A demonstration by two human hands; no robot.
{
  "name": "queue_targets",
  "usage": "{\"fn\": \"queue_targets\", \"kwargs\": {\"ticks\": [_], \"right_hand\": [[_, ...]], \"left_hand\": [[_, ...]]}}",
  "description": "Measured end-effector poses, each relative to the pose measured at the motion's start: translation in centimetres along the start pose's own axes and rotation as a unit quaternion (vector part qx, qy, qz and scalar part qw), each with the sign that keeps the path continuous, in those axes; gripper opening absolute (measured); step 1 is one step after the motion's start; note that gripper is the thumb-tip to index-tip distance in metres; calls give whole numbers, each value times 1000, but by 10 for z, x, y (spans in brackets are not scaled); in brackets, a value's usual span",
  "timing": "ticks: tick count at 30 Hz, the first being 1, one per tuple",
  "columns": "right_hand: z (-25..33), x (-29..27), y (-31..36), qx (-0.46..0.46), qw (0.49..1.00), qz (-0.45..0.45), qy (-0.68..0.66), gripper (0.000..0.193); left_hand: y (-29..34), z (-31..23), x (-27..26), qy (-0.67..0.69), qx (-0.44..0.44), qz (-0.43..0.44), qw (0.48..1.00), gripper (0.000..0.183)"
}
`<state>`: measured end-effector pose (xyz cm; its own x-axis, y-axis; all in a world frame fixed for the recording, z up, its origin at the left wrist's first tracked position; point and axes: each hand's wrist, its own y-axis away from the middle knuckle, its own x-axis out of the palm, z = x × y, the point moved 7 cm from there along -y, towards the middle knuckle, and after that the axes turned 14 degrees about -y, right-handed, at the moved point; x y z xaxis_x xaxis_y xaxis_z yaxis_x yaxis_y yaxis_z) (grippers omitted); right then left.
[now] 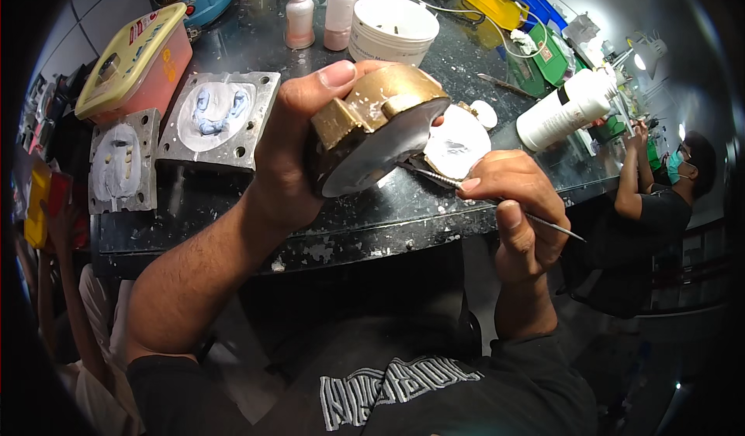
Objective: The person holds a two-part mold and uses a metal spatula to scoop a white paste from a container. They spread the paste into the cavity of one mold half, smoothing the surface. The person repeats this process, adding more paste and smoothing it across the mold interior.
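Over the front of the table, my left hand (289, 133) is closed around a gold-coloured dental flask half (392, 95), lifted and tilted. Its flat plaster face (372, 160) is turned down toward me. My right hand (521, 203) pinches a slim metal carving tool (441, 178) with a ridged grip. The tool's tip is at the right edge of the plaster; whether it touches is hard to make out. Behind the tool, on the tabletop, sits another round piece with a white plaster face (458, 145), partly hidden by the lifted flask half.
To the left lie two square metal flask halves with plaster, one holding a blue arch-shaped piece (211, 118), beside a yellow-lidded container (136, 52). A white tub (394, 29) and pink-tinged bottles (300, 23) stand behind. A white bottle (565, 110) stands right. A masked person (660, 188) works farther right.
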<state>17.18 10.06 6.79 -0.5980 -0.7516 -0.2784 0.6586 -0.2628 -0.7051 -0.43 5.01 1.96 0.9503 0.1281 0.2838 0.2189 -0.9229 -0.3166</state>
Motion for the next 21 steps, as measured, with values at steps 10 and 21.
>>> {"fn": "queue_targets", "kwargs": {"ticks": [10,21], "right_hand": [[3,1,-2,-15,1000,6,21,16],[12,1,-4,-25,999,17,37,18]], "left_hand": [[1,-1,1,-1,-12,-3,1000,66],[0,2,-1,-12,-13,16,1000,65]]}}
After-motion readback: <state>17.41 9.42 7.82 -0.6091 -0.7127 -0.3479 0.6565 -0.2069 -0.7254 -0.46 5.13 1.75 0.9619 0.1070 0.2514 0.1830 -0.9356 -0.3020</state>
